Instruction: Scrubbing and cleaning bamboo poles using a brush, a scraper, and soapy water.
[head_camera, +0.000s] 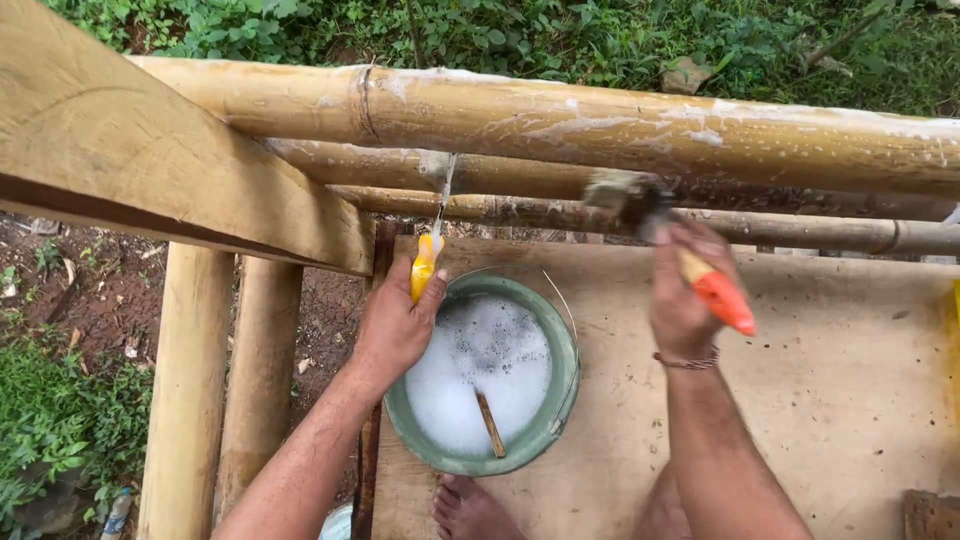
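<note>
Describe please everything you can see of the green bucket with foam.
The green bucket is round, seemingly plastic, seen from straight above. It stands upright on the wooden board, near its left edge, below the bamboo poles. White soapy foam fills most of it. A thin brown stick pokes up from the foam, and a thin wire handle runs along the right rim. The left hand hovers above its left rim; contact is unclear.

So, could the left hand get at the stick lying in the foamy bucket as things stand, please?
Probably yes: the left hand is right at the green bucket rim, and the stick lies uncovered on the foam. However, its fingers already hold a yellow-handled tool.
</note>
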